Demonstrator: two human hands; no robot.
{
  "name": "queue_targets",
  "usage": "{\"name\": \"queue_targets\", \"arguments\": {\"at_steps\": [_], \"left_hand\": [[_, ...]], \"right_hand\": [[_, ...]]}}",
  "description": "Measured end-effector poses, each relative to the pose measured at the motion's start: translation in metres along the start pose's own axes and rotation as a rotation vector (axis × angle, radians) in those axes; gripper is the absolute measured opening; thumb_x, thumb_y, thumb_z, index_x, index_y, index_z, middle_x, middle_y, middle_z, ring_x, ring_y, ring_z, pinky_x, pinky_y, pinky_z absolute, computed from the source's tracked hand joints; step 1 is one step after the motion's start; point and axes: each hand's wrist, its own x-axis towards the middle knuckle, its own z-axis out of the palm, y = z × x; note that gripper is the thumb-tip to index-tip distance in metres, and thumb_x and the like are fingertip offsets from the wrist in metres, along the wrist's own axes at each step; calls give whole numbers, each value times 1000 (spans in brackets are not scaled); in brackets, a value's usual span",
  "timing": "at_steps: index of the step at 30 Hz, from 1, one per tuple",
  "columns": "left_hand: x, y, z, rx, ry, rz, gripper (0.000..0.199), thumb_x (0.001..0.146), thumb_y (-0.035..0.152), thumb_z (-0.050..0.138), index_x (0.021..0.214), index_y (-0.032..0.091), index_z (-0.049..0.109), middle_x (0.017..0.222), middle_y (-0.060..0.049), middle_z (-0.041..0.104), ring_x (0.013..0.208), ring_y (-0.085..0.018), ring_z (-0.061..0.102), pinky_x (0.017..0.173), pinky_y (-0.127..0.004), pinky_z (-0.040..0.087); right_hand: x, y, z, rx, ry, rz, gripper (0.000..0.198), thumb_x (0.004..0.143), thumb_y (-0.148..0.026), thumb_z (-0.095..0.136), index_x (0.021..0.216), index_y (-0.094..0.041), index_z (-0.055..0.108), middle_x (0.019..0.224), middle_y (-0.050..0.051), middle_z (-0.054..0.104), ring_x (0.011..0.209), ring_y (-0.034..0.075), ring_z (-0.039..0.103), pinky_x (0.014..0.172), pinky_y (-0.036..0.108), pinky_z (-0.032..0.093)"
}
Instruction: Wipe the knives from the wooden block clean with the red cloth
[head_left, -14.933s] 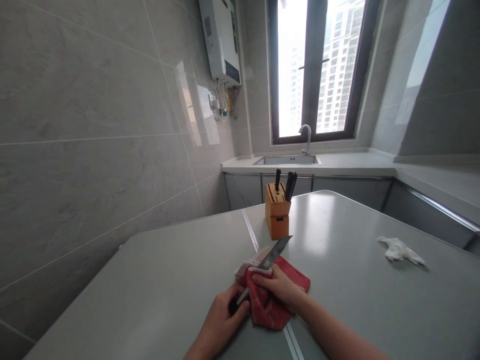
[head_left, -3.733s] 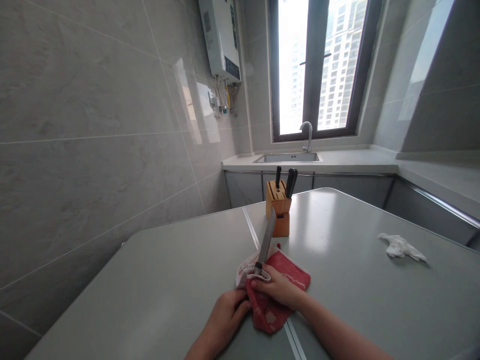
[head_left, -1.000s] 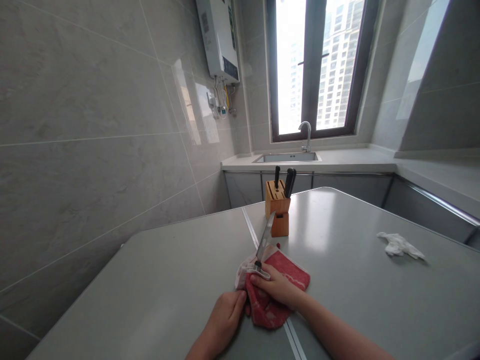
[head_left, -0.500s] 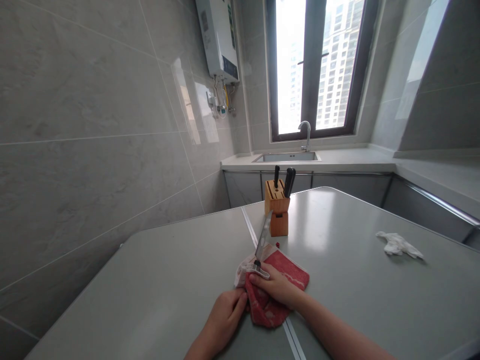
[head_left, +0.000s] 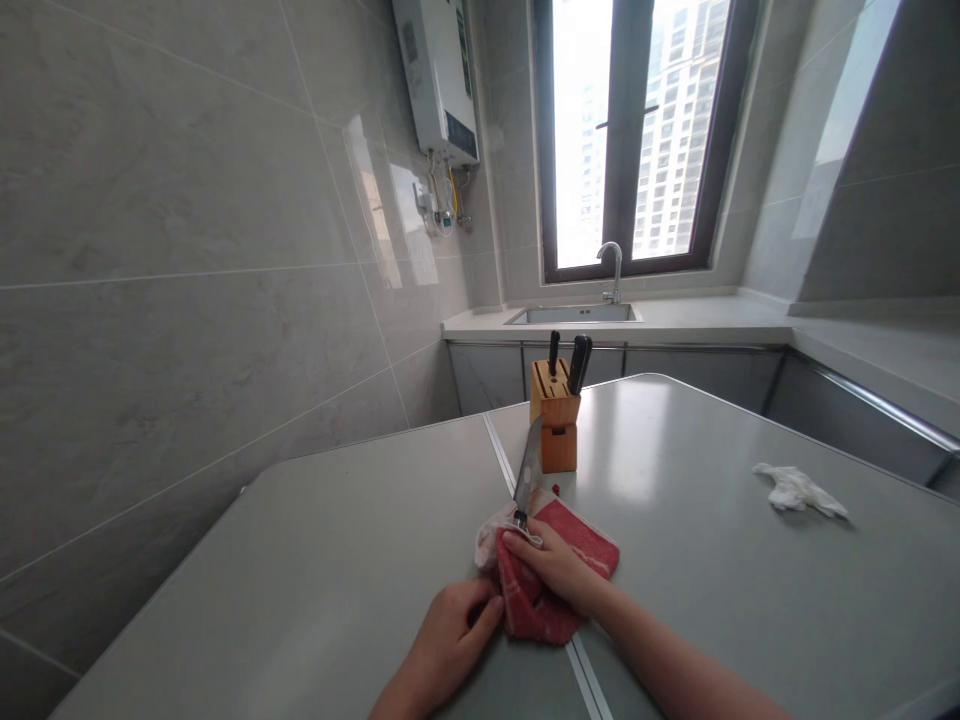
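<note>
Right hand clasps red-and-white fabric cloth round handle of pointed steel-bladed knife; left hand at cloth's edge, grip unclear. Wiping looks unfinished; bare blade outside slotted brown wooden block.

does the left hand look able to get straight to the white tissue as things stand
Probably not straight across: the right hand, holding the red cloth at the knife, lies with its forearm between the left hand and the tissue.
</note>
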Motion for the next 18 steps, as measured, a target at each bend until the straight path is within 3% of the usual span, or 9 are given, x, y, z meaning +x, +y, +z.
{"name": "queue_targets", "arguments": {"at_steps": [18], "left_hand": [[0, 0, 0, 12, -3, -5, 37, 91, 40, 41, 74, 15, 61, 73, -4, 65, 66, -15, 53, 63, -22, 38]], "right_hand": [[0, -3, -1, 9, -13, 1, 43, 78, -55, 54, 95, -15, 62, 92, 6, 65, 87, 22, 58, 84, 36, 43]]}}
